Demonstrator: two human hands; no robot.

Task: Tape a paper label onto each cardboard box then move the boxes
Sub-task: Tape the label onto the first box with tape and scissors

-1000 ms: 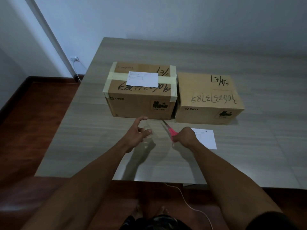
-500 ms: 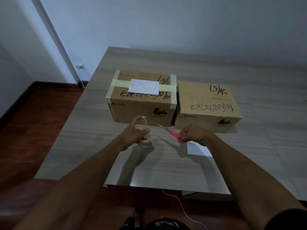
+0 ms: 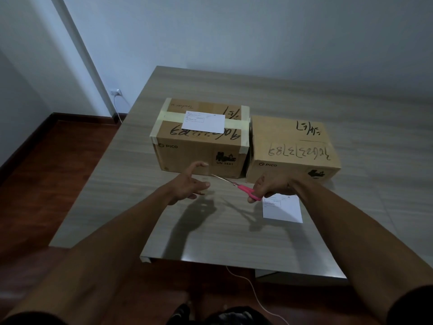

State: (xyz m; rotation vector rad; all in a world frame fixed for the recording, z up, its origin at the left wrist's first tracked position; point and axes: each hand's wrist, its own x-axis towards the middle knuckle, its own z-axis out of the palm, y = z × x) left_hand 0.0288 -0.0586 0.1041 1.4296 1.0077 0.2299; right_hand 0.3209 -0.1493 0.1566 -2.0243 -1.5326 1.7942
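The right hand [image 3: 273, 186] curls round pink-handled scissors [image 3: 243, 189] and hides the top edge of the loose paper label [image 3: 282, 208] on the table [image 3: 234, 231]. The left hand [image 3: 188, 184] is spread in front of the left box [image 3: 199, 146]; whether it holds clear tape cannot be told. That box has a taped label [image 3: 203, 121] on top, the right box [image 3: 293, 148] is bare, and both are closed.

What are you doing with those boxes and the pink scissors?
A person is labelling two cardboard boxes on a table. The left box already has a white paper label on top, over a band of tape. The right box has none yet; a second paper label lies on the table in front of it. The right hand grips pink scissors, pointed toward the left hand, whose fingers are spread, possibly holding clear tape, though that is hard to tell.
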